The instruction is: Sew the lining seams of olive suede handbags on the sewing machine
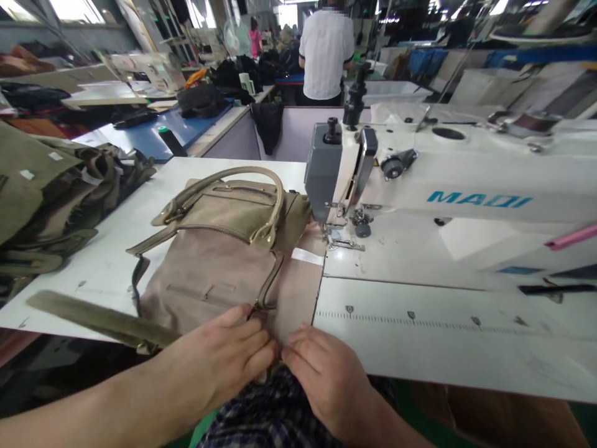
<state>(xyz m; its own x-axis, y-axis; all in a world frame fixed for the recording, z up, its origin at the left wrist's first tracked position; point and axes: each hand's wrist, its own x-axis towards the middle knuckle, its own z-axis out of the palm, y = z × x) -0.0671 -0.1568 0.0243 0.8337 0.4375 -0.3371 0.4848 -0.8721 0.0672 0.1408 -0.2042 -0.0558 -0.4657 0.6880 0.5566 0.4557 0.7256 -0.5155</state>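
An olive handbag with looped handles and zips lies on the white sewing table, its pinkish-beige lining spread toward me. At the table's front edge my left hand has its fingers closed on the near edge of the lining. Right beside it, my right hand pinches the same edge, its fingertips close to those of the left. What lies under the fingers is partly hidden. A white label sits on the lining near the needle area of the sewing machine. An olive strap extends left of my left hand.
A pile of olive bag pieces lies at the left. Behind the table are a blue-topped bench, a dark thread cone and another sewing machine. A person in a white shirt stands farther back.
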